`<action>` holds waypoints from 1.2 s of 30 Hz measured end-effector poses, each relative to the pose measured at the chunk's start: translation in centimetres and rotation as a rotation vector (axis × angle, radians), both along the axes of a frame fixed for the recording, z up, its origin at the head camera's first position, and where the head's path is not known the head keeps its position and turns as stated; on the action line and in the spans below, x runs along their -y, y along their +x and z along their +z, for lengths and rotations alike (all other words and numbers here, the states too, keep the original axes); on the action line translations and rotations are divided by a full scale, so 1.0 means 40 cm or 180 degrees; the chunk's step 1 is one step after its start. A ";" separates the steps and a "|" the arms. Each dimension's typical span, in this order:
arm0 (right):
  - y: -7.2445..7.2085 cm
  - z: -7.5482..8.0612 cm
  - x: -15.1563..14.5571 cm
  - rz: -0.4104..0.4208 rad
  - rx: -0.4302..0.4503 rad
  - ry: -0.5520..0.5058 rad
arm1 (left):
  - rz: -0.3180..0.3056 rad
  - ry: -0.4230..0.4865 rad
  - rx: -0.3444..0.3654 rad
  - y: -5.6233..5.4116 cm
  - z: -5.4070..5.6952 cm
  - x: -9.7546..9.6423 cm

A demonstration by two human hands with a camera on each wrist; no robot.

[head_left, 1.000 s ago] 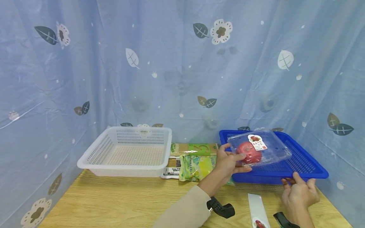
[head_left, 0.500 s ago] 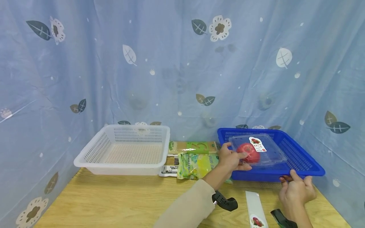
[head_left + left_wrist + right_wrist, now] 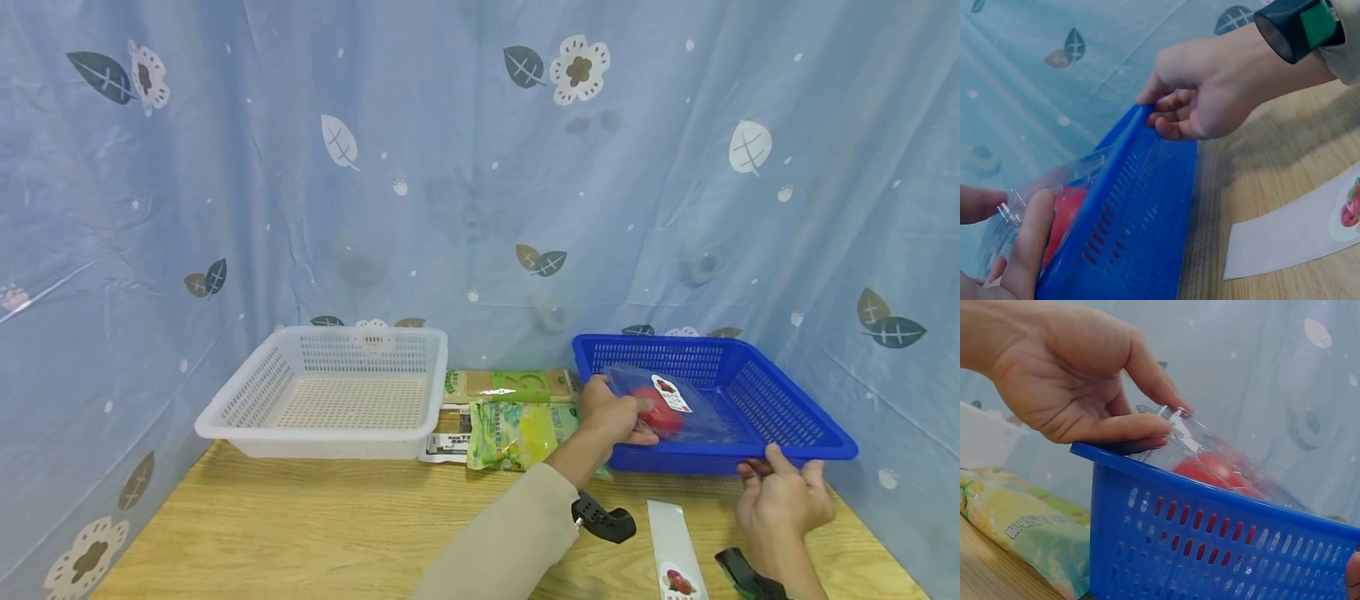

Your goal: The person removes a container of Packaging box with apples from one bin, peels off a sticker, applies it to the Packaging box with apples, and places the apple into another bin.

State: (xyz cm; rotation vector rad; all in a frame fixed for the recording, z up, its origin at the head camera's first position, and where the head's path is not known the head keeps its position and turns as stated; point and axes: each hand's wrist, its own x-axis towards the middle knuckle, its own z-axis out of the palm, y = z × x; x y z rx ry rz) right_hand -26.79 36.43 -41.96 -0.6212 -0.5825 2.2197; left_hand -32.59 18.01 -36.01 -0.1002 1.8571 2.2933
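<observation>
My left hand (image 3: 611, 417) pinches the left edge of a clear plastic box (image 3: 703, 421), which has a white label and a round red fruit (image 3: 660, 414) inside. The box slopes down into a blue basket (image 3: 793, 410), its left end raised near the rim. In the right wrist view, thumb and fingers of the left hand (image 3: 1085, 381) grip the box's edge just above the basket's rim. My right hand (image 3: 786, 497) holds the basket's front rim near the right corner. From the left wrist view, the right hand (image 3: 1204, 87) has its thumb over the rim and fingers curled beneath.
A white basket (image 3: 322, 446) stands on the left of the wooden table (image 3: 337, 525). Between the baskets lie a yellow-green packet (image 3: 517, 433), a brown-and-green packet (image 3: 517, 386) and a smaller pack (image 3: 450, 433). A white label strip (image 3: 671, 537) lies in front. Behind hangs a blue curtain (image 3: 450, 167).
The left hand has lowered the clear box deeper into the blue basket, its far end going down most. The right hand keeps its hold on the rim.
</observation>
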 end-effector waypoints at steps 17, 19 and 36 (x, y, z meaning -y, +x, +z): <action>0.008 0.003 -0.001 0.0042 0.0071 0.0270 | 0.0024 -0.1532 -0.0543 -0.018 0.002 -0.014; 0.011 0.004 -0.001 0.0066 0.0083 0.0273 | 0.0040 -0.1727 -0.0746 -0.015 -0.006 -0.014; 0.012 -0.006 0.003 0.0110 0.0032 0.0221 | 0.0401 -0.1519 -0.1090 0.023 -0.039 0.011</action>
